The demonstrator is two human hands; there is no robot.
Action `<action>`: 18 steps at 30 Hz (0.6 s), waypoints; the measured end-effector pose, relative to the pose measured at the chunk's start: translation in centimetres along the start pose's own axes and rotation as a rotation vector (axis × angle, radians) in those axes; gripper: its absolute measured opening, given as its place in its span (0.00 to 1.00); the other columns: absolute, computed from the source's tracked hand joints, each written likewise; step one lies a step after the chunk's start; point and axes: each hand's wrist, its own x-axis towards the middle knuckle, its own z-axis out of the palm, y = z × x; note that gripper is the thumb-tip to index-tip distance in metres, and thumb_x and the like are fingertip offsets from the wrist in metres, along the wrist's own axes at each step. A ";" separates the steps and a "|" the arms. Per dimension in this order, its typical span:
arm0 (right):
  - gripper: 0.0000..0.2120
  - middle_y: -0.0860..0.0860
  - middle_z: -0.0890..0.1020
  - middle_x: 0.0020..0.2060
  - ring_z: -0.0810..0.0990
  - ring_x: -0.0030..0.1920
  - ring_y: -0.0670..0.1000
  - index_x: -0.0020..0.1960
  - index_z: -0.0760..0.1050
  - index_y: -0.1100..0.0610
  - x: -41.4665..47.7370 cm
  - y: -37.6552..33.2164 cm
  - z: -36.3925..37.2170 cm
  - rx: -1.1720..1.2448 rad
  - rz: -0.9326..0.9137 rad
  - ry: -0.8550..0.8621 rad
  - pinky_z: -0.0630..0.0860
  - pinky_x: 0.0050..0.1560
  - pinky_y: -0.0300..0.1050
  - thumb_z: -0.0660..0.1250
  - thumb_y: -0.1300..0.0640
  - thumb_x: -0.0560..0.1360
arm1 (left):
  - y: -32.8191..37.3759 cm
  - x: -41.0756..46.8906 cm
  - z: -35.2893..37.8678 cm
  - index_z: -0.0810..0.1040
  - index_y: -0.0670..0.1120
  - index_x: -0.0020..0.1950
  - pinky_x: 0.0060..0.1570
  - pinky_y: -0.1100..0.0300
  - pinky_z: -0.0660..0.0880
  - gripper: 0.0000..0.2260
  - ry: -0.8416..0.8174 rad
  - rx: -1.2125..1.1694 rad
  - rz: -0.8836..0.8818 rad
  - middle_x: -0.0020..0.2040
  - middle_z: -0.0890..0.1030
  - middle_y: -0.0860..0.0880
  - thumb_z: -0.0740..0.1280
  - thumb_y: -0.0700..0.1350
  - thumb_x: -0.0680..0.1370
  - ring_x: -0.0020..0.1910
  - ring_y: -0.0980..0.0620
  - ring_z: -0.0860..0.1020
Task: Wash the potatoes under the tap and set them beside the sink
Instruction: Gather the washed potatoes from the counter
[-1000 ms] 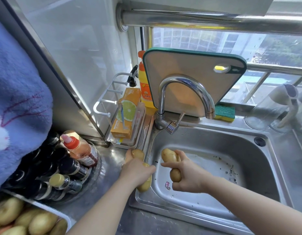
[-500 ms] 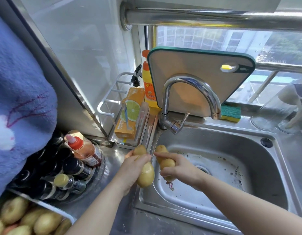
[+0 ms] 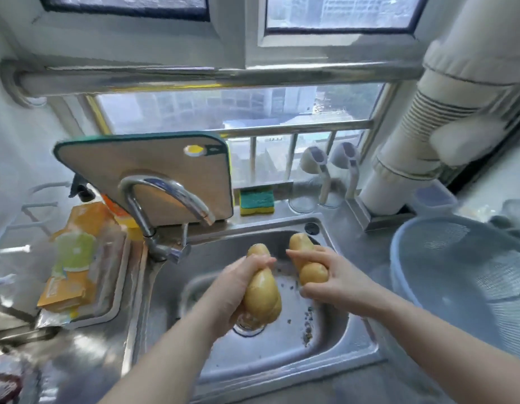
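Over the sink (image 3: pixel 282 357), well above its floor, I have the left potatoes (image 3: pixel 263 295), two of them stacked end to end in the left hand (image 3: pixel 238 284). The right potatoes (image 3: pixel 311 272), also two, are stacked likewise in the right hand (image 3: pixel 333 282).

My worry is the load. Each hand is clamped round two smooth, rounded potatoes at once, and little more than the fingers curled across the joint between them holds each stack. Once water slicks the skins, I judge one could squirt free and drop into the basin. It would land on the grit (image 3: pixel 307 330) scattered near the drain (image 3: pixel 248 326) and need washing again.

The other risk is aim. Both pairs sit to the right of and below the tap (image 3: pixel 168 193), not under its spout, and I see no water running, so nothing is being rinsed where they are.

As for pose, both forearms reach in from the bottom edge. The hands are close together but not touching, each with its fingers wrapped round the middle of its stack.

A blue strainer (image 3: pixel 457 275) sits on the counter to the right.
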 end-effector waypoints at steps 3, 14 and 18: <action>0.32 0.45 0.66 0.64 0.75 0.55 0.42 0.64 0.72 0.37 -2.9 2.0 -5.7 -0.094 0.037 0.126 0.72 0.50 0.30 0.68 0.50 0.59 | 1.7 2.0 6.4 0.79 0.43 0.58 0.39 0.54 0.75 0.36 -0.116 0.053 0.009 0.47 0.79 0.42 0.71 0.59 0.52 0.41 0.45 0.77; 0.34 0.57 0.66 0.61 0.64 0.65 0.55 0.69 0.67 0.45 -9.5 17.2 -18.9 -0.455 0.423 0.190 0.66 0.60 0.39 0.69 0.46 0.64 | 0.4 10.7 27.6 0.79 0.46 0.56 0.38 0.56 0.78 0.23 -0.421 0.357 -0.204 0.41 0.81 0.49 0.69 0.56 0.65 0.36 0.50 0.79; 0.32 0.59 0.64 0.63 0.67 0.64 0.59 0.69 0.67 0.48 -8.9 20.9 -19.6 -0.580 0.477 0.105 0.70 0.62 0.43 0.68 0.47 0.66 | -2.9 14.3 30.6 0.75 0.43 0.61 0.53 0.51 0.78 0.30 -0.301 0.710 -0.142 0.56 0.78 0.43 0.67 0.60 0.66 0.51 0.44 0.79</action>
